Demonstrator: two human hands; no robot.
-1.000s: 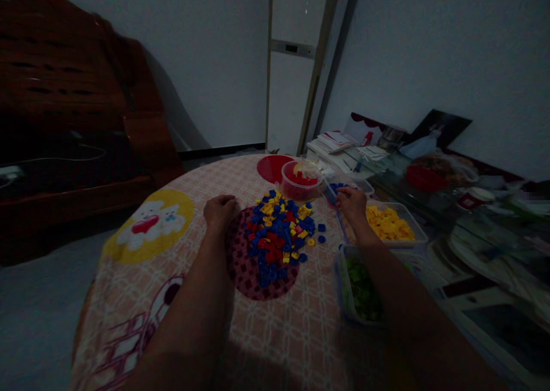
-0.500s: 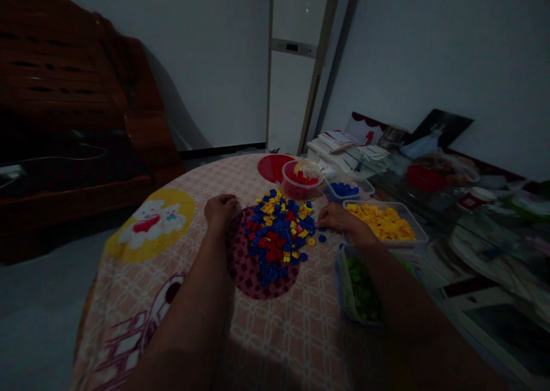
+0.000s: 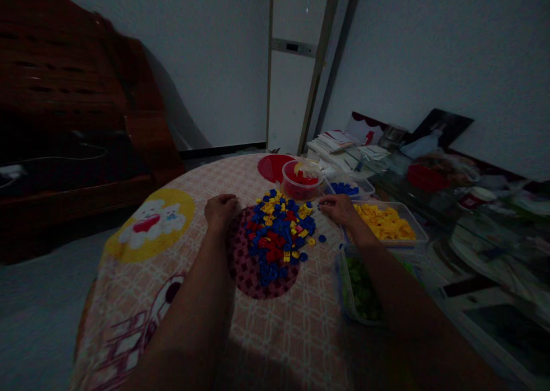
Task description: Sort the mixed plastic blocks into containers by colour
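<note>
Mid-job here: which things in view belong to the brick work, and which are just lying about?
In use: brick pile, red tub, blue box, yellow box, green box; right hand and left hand either side of the pile.
Lying about: papers, picture frame, red bowl, cup.

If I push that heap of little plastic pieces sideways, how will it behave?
Likely scatters: the heap of small blue, red and yellow plastic pieces lies loose on the patterned tablecloth, strays beside it. Pieces look light and stiff; roundish ones may roll.
</note>
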